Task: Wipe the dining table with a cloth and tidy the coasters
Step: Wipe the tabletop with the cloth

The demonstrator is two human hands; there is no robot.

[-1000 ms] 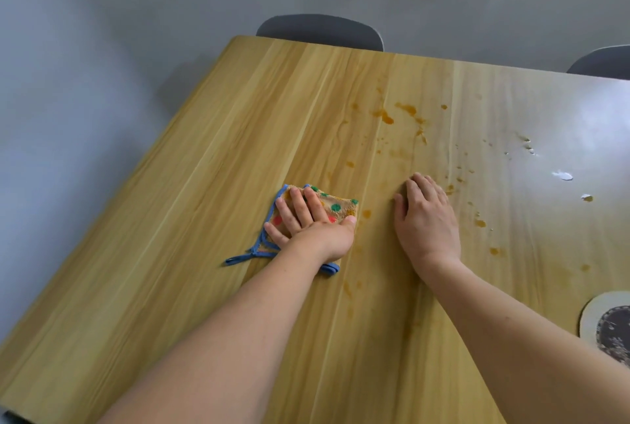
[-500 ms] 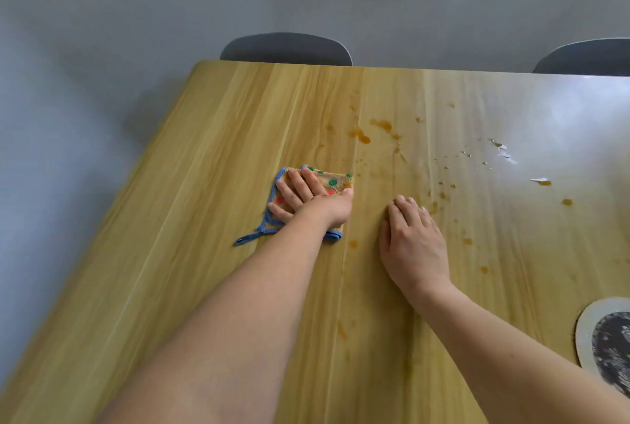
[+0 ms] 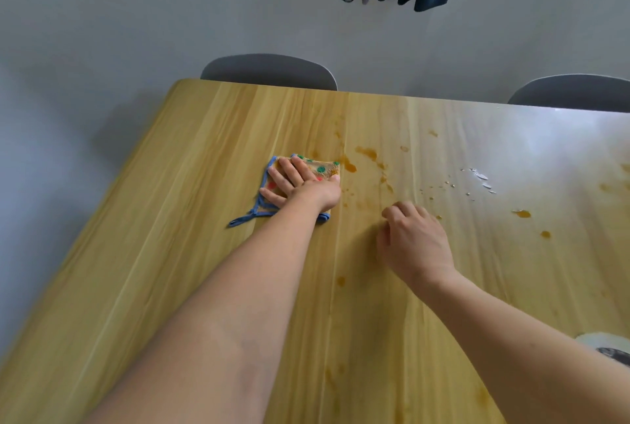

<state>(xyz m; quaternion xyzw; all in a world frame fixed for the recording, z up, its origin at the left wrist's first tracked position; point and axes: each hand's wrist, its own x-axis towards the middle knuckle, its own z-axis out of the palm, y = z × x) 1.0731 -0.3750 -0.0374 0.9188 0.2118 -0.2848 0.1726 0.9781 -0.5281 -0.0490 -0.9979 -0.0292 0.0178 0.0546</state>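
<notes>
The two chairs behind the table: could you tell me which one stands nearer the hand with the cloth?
The left chair, whose back shows above the far edge of the table, beyond the left hand pressing the cloth. The other chair stands off at the far right.

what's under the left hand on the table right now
The left hand presses flat on a folded cloth with blue edging and coloured dots, which lies on the wooden table. Whatever is beneath the cloth is covered, so spills there cannot be seen.
</notes>
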